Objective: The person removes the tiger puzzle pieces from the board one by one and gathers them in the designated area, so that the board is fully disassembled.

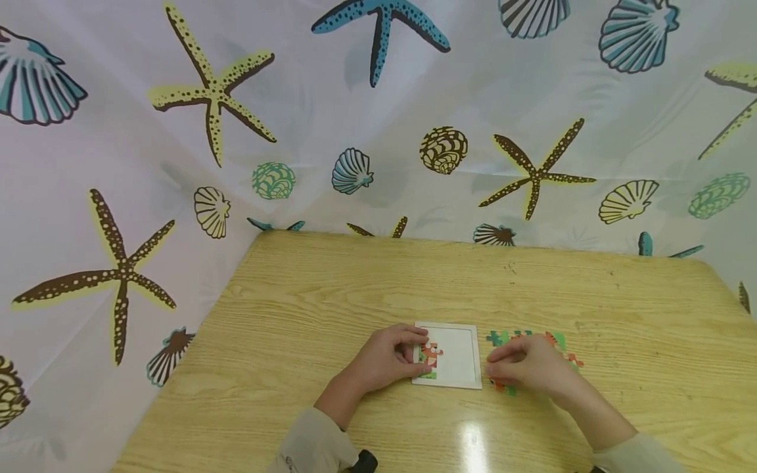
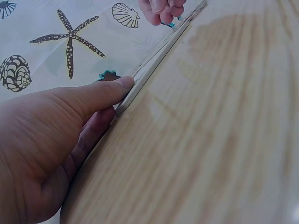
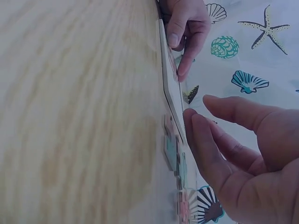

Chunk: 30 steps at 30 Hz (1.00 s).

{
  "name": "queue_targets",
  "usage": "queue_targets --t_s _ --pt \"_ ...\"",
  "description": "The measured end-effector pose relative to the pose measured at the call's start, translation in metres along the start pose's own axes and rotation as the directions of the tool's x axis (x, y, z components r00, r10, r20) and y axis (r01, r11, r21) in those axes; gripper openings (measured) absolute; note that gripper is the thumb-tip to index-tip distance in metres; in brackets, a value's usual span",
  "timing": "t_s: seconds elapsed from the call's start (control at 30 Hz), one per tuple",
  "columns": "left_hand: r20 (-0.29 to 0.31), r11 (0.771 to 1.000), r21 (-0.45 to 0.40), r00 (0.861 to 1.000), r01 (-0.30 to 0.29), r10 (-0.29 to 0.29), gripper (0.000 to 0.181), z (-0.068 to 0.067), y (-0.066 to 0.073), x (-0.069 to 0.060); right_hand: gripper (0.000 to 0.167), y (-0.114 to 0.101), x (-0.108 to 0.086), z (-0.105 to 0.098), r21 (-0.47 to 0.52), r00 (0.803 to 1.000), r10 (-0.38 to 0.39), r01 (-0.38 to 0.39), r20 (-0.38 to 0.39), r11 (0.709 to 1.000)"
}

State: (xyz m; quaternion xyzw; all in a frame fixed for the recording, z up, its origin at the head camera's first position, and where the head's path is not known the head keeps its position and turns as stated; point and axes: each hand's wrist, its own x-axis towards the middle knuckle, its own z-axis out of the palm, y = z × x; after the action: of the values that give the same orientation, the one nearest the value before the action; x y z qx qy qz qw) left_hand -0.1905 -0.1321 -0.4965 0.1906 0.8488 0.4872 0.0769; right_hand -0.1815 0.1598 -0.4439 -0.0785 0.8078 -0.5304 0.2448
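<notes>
A square white puzzle board (image 1: 458, 358) lies on the table, with joined pieces showing an orange animal (image 1: 432, 355) along its left side. My left hand (image 1: 387, 357) holds the board's left edge. In the left wrist view, the thumb (image 2: 112, 88) lies on the board's rim, another fingertip close below it. Just right of the board, my right hand (image 1: 532, 364) hovers over loose jigsaw pieces (image 1: 556, 339), partly covering them. In the right wrist view, its thumb (image 3: 233, 109) stands apart from the fingers (image 3: 205, 144), with nothing visible between them.
The wood-grain table (image 1: 331, 282) reaches back to a white curtain (image 1: 390, 125) printed with starfish and shells, which also hangs at the left and right. A stray orange piece (image 1: 573, 360) lies at the right of the loose pieces.
</notes>
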Motion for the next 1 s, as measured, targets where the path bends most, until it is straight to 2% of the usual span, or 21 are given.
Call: queue_targets --t_s 0.3,0.67,1.0 --pt "-0.003 1.0 0.008 1.0 0.0 0.0 0.049 0.001 -0.002 0.001 0.04 -0.004 0.006 0.006 -0.03 1.0 0.008 -0.008 -0.009 1.0" --pt "0.006 0.999 -0.022 0.999 0.037 -0.037 0.048 0.0 -0.001 0.001 0.039 -0.009 0.018 0.018 0.021 1.0 -0.019 0.019 0.002 1.0" --pt "0.003 1.0 0.009 1.0 0.025 -0.025 0.052 -0.001 0.0 0.001 0.041 -0.011 0.024 0.028 -0.004 1.0 -0.022 0.022 -0.005 1.0"
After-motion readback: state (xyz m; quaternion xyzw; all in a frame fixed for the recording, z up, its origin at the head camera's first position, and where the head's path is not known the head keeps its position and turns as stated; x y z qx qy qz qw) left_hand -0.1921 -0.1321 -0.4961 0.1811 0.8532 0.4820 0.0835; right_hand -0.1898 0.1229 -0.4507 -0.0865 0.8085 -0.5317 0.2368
